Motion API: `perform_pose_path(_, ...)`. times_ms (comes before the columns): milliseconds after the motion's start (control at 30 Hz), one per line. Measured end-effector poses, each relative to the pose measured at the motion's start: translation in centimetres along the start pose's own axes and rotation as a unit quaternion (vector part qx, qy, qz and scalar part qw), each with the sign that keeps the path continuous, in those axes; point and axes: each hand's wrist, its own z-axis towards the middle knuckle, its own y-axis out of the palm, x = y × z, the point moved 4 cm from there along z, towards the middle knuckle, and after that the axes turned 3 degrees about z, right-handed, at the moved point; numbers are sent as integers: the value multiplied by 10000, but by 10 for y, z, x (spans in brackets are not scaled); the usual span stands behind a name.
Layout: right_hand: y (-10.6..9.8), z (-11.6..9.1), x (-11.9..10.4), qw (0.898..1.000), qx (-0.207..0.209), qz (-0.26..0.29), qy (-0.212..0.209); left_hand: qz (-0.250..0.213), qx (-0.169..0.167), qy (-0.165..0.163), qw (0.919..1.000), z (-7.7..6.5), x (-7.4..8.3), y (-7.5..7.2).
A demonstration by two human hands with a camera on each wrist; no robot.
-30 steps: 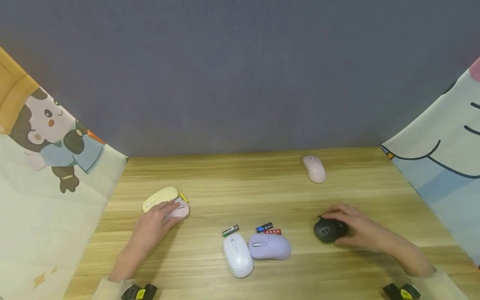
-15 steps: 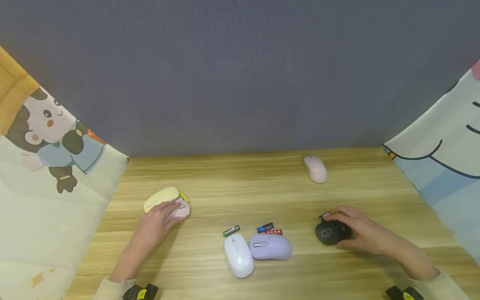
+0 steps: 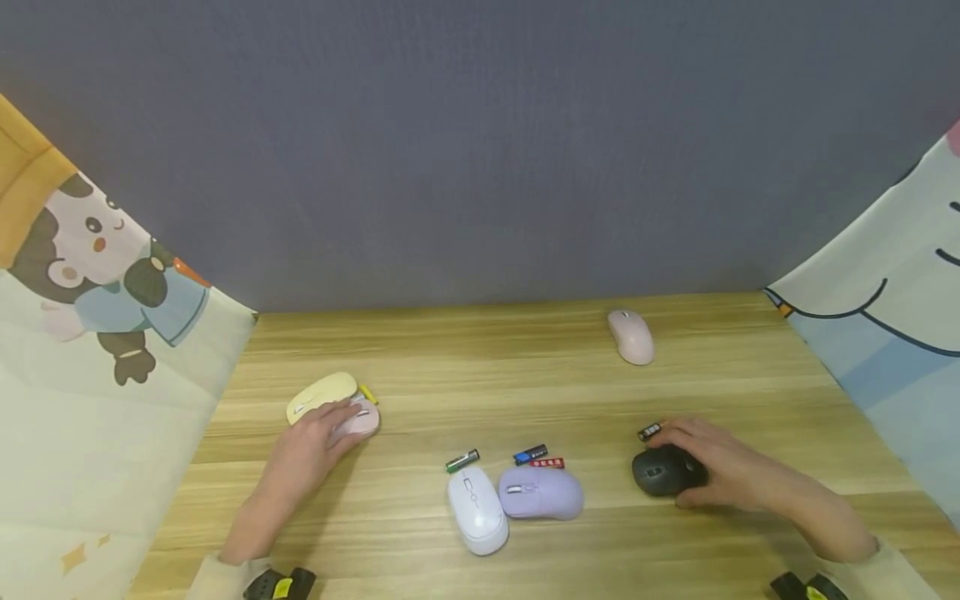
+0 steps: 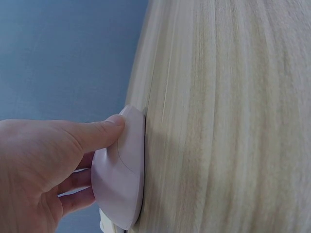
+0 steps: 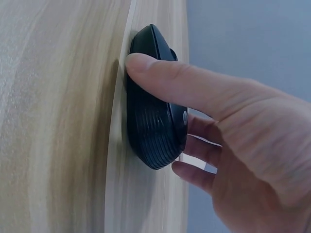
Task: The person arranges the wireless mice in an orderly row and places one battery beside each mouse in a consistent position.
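My left hand (image 3: 306, 450) grips a pale pink mouse (image 3: 362, 421) on the table, thumb along its near side in the left wrist view. A yellow mouse (image 3: 322, 393) lies right beside it, with a small yellow battery (image 3: 368, 395) just past the two. At the right, my right hand (image 3: 716, 462) holds a black mouse (image 3: 666, 472) by its sides; its thumb presses the ridged flank (image 5: 153, 131) side in the right wrist view. A dark battery (image 3: 649, 432) lies just beyond the black mouse, near the fingertips.
A white mouse (image 3: 477, 512) and a purple mouse (image 3: 542, 492) sit side by side at the centre front. Behind them lie a green battery (image 3: 462, 461), a blue battery (image 3: 530, 454) and a red battery (image 3: 548, 463). Another pink mouse (image 3: 632, 337) is at the back right.
My right hand has drawn the black mouse slightly nearer to me and to the right, so the dark battery beyond it now shows more fully. The left hand has stayed on the pink mouse.
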Motion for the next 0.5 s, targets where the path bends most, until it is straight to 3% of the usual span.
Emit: perform_pose_path(500,2,2,-1,9996,-265,90,99,8,24,14,10000,0,-2,2)
